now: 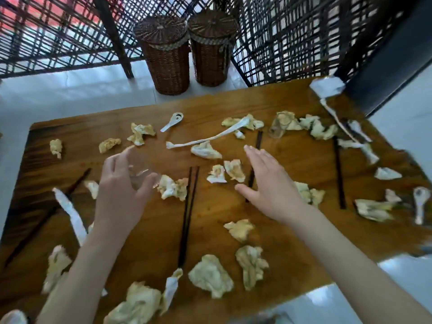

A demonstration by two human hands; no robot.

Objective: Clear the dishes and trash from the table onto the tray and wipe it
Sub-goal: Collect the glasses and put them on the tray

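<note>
The left hand gripped a clear glass, fingers and thumb curled round it, just above the wooden table. Beside it lay a pair of dark chopsticks among crumpled, stained napkins. The right hand hovered flat, fingers straight and holding nothing. A white spoon lay far right.

Left hand: forearm bare, extended forward, fingers and thumb curled round a clear glass. Right hand: palm down, fingers straight and together, thumb splayed, forearm bare.
</note>
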